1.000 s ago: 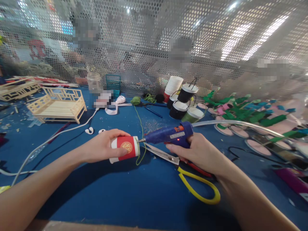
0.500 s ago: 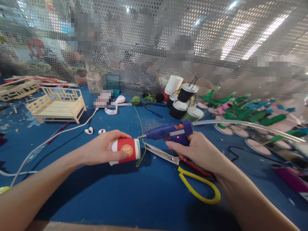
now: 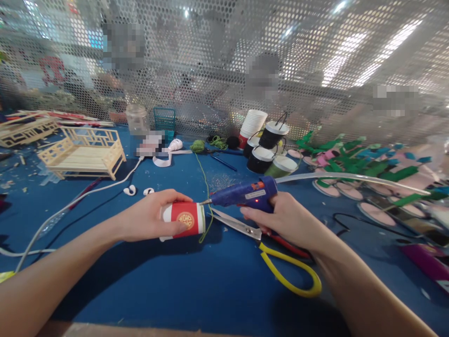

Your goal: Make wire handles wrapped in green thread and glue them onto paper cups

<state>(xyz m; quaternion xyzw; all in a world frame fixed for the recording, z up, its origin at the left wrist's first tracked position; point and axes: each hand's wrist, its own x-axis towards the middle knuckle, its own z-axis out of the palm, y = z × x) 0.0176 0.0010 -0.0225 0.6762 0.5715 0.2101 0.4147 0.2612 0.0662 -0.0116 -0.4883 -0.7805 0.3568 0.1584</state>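
My left hand [image 3: 154, 215] is wrapped round a red and white paper cup [image 3: 187, 217] with a gold emblem, held on its side. Green yarn [image 3: 209, 229] runs along the cup's right end and trails back to a green yarn ball [image 3: 197, 146]. In my right hand [image 3: 280, 213] is a blue hot glue gun [image 3: 245, 194], a red light lit on its side and a long clear glue stick [image 3: 351, 177] out of its back. Its nozzle meets the cup's upper right edge, as far as I can see. Under the gun lie scissors [image 3: 290, 271] with yellow handles.
Yarn-wrapped cups [image 3: 261, 158] and stacked paper cups [image 3: 253, 122] stand at the back. Green craft plants [image 3: 389, 175] on round bases fill the right. A small wooden bench model [image 3: 84, 157] and a white cable [image 3: 84, 192] lie left. A perforated metal screen [image 3: 210, 56] rises behind.
The glue gun has shifted slightly left, bringing its nozzle onto the cup's edge. My left hand and the cup have hardly moved.
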